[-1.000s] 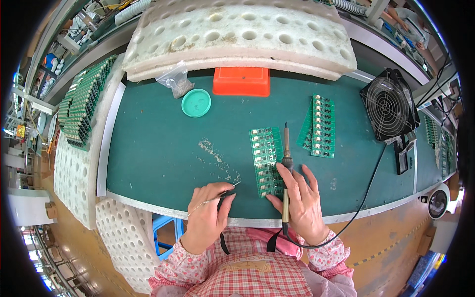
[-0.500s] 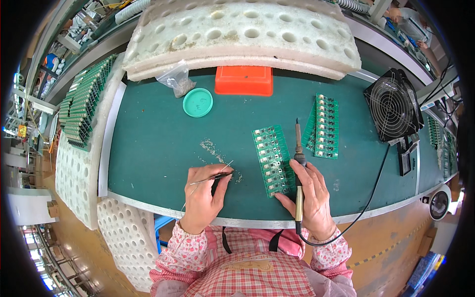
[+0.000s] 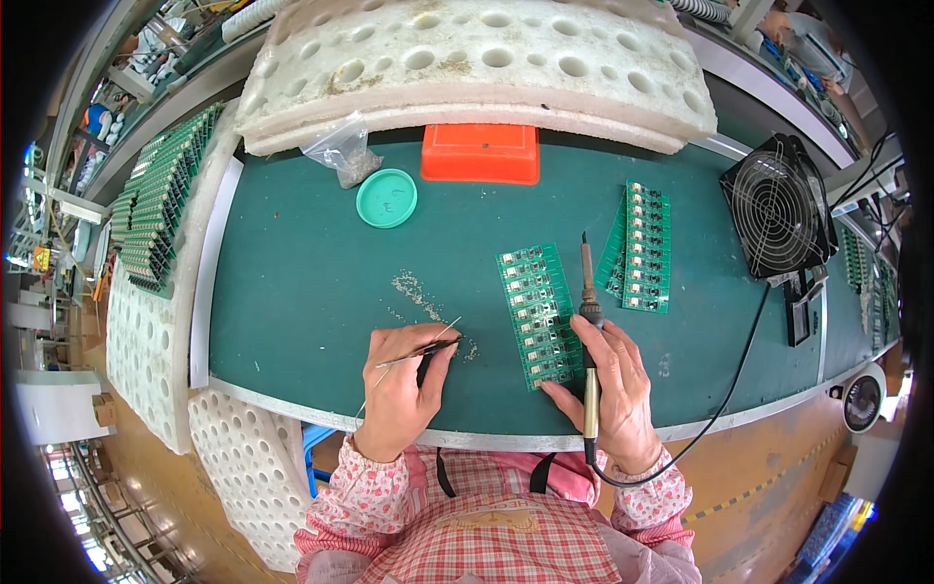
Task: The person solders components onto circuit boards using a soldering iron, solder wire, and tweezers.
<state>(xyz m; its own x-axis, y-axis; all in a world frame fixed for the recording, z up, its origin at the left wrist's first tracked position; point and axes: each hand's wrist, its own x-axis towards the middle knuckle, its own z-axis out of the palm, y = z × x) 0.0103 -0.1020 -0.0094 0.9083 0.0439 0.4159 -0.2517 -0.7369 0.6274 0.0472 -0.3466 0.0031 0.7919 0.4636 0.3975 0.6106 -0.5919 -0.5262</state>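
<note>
My left hand (image 3: 401,389) pinches black tweezers (image 3: 420,352) and a thin solder wire that points up and right over a scatter of tiny parts (image 3: 418,297) on the green mat. My right hand (image 3: 613,384) grips a soldering iron (image 3: 588,331) upright, tip pointing away, while its fingers rest on the lower right edge of a green circuit board panel (image 3: 538,313). A second green panel (image 3: 638,246) lies further right, untouched.
A teal round lid (image 3: 386,198), a clear bag of parts (image 3: 342,154) and an orange box (image 3: 481,153) sit at the back of the green mat (image 3: 292,263). A black fan (image 3: 778,206) stands at right. White foam trays (image 3: 467,58) surround the bench; racks of green boards (image 3: 161,200) at left.
My left hand with the tweezers moved left and away from the panel, near the loose parts. My right hand shifted slightly right, still on the panel's edge with the iron.
</note>
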